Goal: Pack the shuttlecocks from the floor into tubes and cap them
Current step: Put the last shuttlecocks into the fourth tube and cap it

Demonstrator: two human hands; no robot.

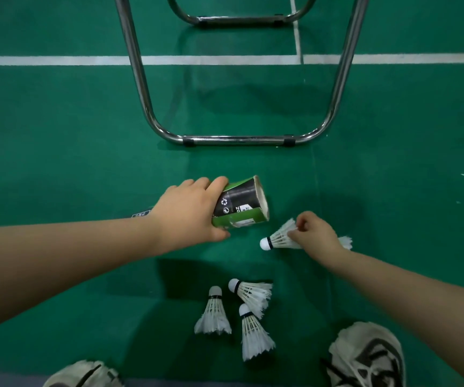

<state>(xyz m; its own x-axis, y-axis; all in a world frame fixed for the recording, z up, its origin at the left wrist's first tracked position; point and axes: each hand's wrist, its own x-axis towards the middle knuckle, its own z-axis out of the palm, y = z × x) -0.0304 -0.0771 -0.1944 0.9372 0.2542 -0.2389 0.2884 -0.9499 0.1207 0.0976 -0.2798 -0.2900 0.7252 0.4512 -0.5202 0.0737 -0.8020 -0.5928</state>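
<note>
My left hand grips a green and black cardboard tube near its open end, which points to the right. Just right of that opening, my right hand pinches the feathers of a white shuttlecock, its cork tip pointing left toward the tube. Another bit of white feather shows behind my right wrist. Three more white shuttlecocks lie on the green floor below: one at the left, one above, one lower right.
A chrome tubular chair frame stands on the green court floor beyond my hands, with a second bar farther back. White court lines cross the floor. My two shoes are at the bottom edge.
</note>
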